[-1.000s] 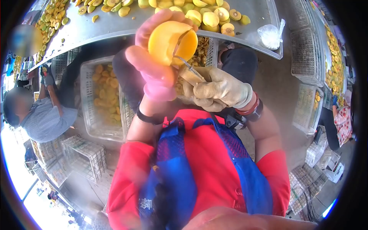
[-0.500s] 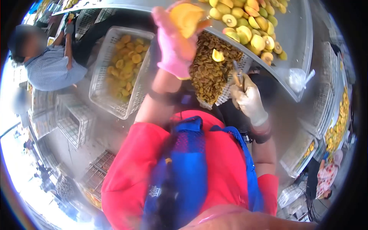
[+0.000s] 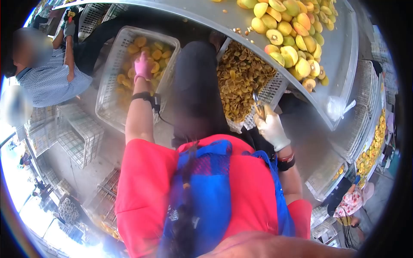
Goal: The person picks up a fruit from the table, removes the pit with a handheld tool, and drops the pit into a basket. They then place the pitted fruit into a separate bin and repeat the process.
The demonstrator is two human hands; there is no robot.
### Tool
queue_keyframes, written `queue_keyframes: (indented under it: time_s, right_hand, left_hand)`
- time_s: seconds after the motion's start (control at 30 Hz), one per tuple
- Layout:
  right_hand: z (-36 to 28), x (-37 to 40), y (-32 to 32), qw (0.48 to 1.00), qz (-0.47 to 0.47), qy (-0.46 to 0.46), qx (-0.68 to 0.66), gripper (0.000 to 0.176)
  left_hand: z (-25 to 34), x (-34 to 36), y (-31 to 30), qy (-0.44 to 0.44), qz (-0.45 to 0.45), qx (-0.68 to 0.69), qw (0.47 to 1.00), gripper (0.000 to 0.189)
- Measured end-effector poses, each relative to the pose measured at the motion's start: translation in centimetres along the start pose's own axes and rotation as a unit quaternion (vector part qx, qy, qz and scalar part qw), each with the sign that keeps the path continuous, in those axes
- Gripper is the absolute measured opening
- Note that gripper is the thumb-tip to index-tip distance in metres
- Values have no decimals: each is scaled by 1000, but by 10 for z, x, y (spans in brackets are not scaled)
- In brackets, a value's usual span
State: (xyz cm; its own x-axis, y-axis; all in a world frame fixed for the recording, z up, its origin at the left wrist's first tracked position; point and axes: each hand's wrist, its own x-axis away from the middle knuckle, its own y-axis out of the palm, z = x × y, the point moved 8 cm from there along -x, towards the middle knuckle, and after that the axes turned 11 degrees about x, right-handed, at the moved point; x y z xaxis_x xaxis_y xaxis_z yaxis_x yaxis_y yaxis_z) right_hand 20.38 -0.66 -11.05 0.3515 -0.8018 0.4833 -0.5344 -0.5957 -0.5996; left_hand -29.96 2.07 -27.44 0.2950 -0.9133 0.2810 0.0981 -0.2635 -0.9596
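Note:
My left hand [image 3: 143,67], in a pink glove, reaches down over the pale plastic crate [image 3: 106,81] of orange-yellow fruit halves [image 3: 161,45]. Its fingertips are right among the fruit, and I cannot tell whether they hold a piece. In a whitish glove, my right hand [image 3: 272,129] is closed around a small metal-ended hand tool [image 3: 257,101], its tip pointing up and away from me. That tip overlaps the edge of a second crate [image 3: 276,88], heaped with brownish-yellow fruit scraps [image 3: 241,79].
A metal table [image 3: 206,16] bears a pile of cut yellow-green and reddish fruit [image 3: 297,38]. A clear plastic bag [image 3: 334,105] lies near its corner. Another person [image 3: 60,79] sits at the left beside stacked crates [image 3: 79,133]. My knee [image 3: 195,64] rises between the two fruit crates.
My left hand has moved left and down from near the table, where it held an orange fruit half, to the fruit crate. My right hand, still gripping the tool, has shifted slightly.

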Motion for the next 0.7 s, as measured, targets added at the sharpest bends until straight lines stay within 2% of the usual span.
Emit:
queue_keyframes:
  time_s: [0.1, 0.2, 0.3, 0.33, 0.37, 0.4, 0.43, 0.47, 0.57, 0.63, 0.7]
  right_hand:
    - [-6, -11, 6, 1000, -12, 13, 20, 24]
    - [-3, -18, 13, 998, -22, 18, 59, 25]
    - [-5, -26, 16, 994, -40, 55, 86, 27]
    - [-2, -28, 19, 994, -27, 50, 88, 28]
    - [-3, -31, 20, 995, -25, 44, 89, 28]
    - [-5, -34, 21, 995, -22, 35, 90, 29]
    - [-7, -34, 22, 995, -21, 29, 90, 29]
    - [-4, -34, 24, 994, -31, 44, 94, 29]
    - [2, -34, 26, 997, -19, 56, 55, 29]
    - [-8, -34, 19, 997, -10, 50, 56, 29]
    - [-9, -31, 15, 998, -5, 46, 46, 29]
  left_hand:
    - [-20, -30, 30, -102, -9, 150, 983, 47]
    - [-18, -54, 44, -87, -59, 60, 993, 60]
    - [-39, -98, 94, -34, -51, -39, 997, 77]
    - [-53, -107, 108, -123, -40, 100, 987, 78]
    - [-68, -111, 123, -210, -30, 236, 948, 80]
    - [-80, -112, 138, -293, -19, 365, 884, 82]
    - [-73, -100, 129, -368, -12, 482, 795, 84]
    - [-62, -91, 109, -377, -27, 427, 822, 82]
    - [-49, -78, 19, -347, 175, 415, 823, 66]
    - [-2, -43, -94, -186, 405, 498, 744, 48]
    - [52, -15, -185, -15, 494, 525, 693, 36]
